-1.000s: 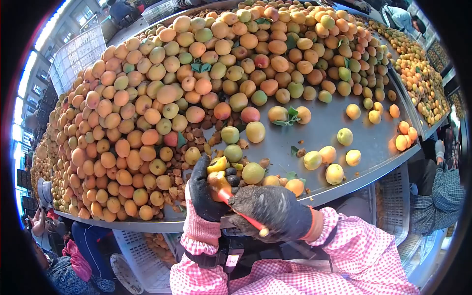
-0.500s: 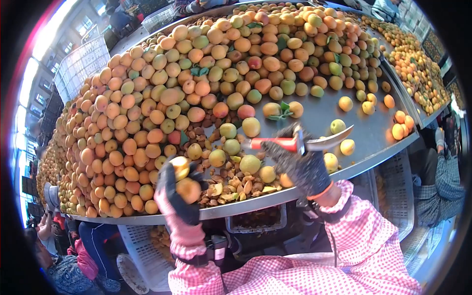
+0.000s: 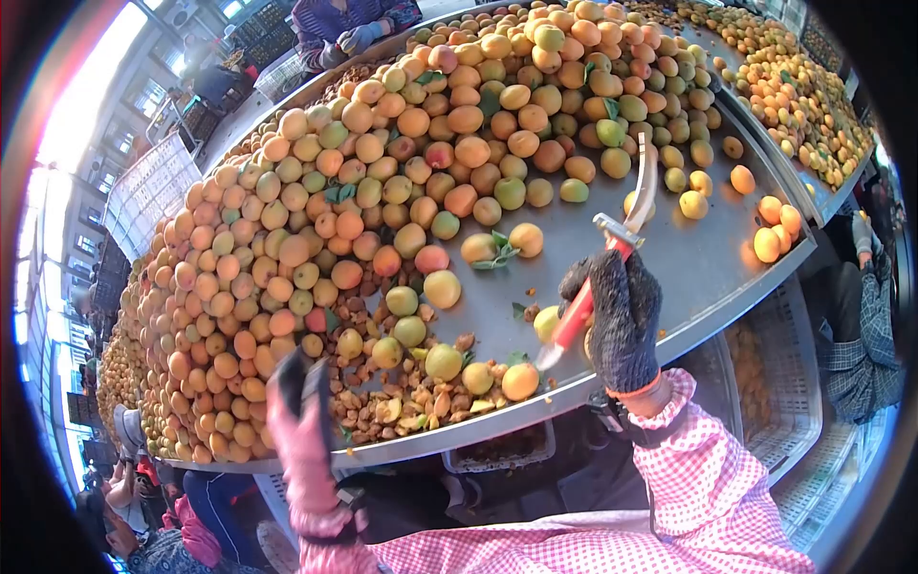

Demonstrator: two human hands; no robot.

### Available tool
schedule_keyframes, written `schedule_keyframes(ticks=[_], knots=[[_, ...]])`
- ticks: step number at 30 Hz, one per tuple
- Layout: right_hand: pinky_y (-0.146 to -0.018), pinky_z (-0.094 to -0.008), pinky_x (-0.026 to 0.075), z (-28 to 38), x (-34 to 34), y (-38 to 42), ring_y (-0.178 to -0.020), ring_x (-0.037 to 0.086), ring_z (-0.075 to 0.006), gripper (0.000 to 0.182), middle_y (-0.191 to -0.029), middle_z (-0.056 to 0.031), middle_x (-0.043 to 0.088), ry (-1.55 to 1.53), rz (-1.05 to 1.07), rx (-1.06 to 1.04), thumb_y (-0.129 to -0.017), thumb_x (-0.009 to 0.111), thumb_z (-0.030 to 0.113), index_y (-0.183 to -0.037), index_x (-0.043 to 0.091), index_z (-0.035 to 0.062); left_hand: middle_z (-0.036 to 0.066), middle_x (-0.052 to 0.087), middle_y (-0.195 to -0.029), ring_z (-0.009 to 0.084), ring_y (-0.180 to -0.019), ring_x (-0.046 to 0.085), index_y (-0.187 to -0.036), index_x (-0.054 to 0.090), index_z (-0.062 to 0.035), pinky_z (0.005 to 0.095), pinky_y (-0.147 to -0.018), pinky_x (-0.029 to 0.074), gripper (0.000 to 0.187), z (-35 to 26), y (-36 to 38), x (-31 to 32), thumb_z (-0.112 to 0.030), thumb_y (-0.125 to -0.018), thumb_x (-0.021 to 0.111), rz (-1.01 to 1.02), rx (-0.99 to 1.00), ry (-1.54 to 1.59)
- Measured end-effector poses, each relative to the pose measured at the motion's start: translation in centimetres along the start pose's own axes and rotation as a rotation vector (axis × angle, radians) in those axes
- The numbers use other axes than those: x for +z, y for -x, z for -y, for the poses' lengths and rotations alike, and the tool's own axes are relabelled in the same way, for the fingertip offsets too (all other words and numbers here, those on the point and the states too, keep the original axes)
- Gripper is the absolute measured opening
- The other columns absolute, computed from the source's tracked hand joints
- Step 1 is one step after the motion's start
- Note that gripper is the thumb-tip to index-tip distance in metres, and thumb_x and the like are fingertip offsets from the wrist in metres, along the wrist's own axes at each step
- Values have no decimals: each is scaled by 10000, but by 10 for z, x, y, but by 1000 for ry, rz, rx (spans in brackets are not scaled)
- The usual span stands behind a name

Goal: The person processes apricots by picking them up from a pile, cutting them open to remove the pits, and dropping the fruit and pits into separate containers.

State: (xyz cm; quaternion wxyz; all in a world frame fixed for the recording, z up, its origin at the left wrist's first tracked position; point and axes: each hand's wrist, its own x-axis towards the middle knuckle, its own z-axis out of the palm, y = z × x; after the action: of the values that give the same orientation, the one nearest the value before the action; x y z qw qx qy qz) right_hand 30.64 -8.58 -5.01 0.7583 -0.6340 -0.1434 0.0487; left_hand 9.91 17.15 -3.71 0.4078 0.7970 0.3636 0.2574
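My right hand point(image 3: 623, 320), in a dark knitted glove, is closed around the red handle of a curved-blade knife point(image 3: 579, 311). Its metal blade points up and away over the tray. A yellow-green apricot point(image 3: 546, 323) lies beside the handle, and another is partly hidden behind the hand. My left hand point(image 3: 301, 397), in a pink and dark glove, is over the tray's near edge with fingers apart and no fruit visible in it; it is slightly blurred. To its right lie halved apricot pieces and pits point(image 3: 421, 407) with whole apricots among them.
A large heap of apricots point(image 3: 316, 220) covers the left and back of the metal tray point(image 3: 684, 277). Loose apricots sit at the right. White crates point(image 3: 779, 383) stand below the near edge. Other people stand around, one with gloved hands point(image 3: 359, 38) at the far side.
My left hand has lowered and moved left, and the apricot pieces it held are gone from it. My right hand has turned the knife's blade from pointing right to pointing up. The view has shifted.
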Motion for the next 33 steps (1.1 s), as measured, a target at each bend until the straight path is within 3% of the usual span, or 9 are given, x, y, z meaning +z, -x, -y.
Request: schedule_keyframes(ticks=[5,13,21,23,24,25,27,29,33], knots=[[-462,-236,439,-4,-1,-16,-539,587,-110,238,-664,-38,594,-107,-53,64,-941,543,235,-976,548,0,199,539,-1133,342,-1047,573,-1321,460,-166,415,-878,481,602,-35,-80,162,-381,-800,673,276,308,-695],[-525,-273,440,-7,-10,-30,-616,582,-134,187,-697,-60,596,313,94,-179,-910,574,168,-973,559,-7,226,591,-1090,337,-1081,556,-1235,446,-17,393,-904,469,687,-38,-110,198,-319,-703,759,526,65,-1122],[-506,-248,427,-5,-14,19,-567,533,-93,212,-730,-20,571,164,444,-222,-959,516,190,-1096,529,29,148,564,-1202,246,-991,609,-1271,476,-9,366,-815,526,428,-75,29,60,-265,-931,521,420,-31,768],[-739,-448,482,27,-10,42,-881,579,-386,422,-1051,-221,562,23,591,295,-774,625,46,-1193,575,27,148,540,-1239,275,-951,622,-1287,464,-18,381,-756,544,466,-79,67,47,-319,-932,499,408,-101,1076],[-743,-441,482,36,-4,55,-882,573,-372,408,-1045,-205,567,133,675,83,-773,624,25,-1177,566,12,133,533,-1249,276,-906,626,-1297,456,-26,360,-714,543,481,-77,84,44,-328,-925,507,365,-120,1148],[-713,-392,486,52,1,70,-835,590,-321,330,-968,-178,591,-115,666,431,-812,627,33,-1134,562,-5,136,558,-1192,270,-901,621,-1305,447,-31,337,-694,535,540,-76,104,47,-400,-915,503,126,104,456],[-632,-346,473,52,6,117,-737,608,-268,224,-841,-138,613,-175,659,169,-877,605,97,-1069,569,-12,137,641,-939,265,-803,640,-1131,562,20,337,-636,546,578,-72,121,35,-506,-935,421,327,-357,1369],[-555,-382,458,65,18,148,-692,624,-339,216,-756,-171,608,-80,577,-93,-876,624,158,-1022,584,5,125,645,-879,256,-783,646,-1138,560,-24,342,-665,566,572,-68,148,42,-529,-947,372,-19,-323,1136],[-504,-420,450,75,16,182,-627,602,-377,236,-683,-179,585,223,583,-176,-850,657,214,-941,560,18,177,571,-1114,299,-933,623,-1414,285,-60,403,-770,567,767,-58,175,31,63,-762,669,49,363,491]])
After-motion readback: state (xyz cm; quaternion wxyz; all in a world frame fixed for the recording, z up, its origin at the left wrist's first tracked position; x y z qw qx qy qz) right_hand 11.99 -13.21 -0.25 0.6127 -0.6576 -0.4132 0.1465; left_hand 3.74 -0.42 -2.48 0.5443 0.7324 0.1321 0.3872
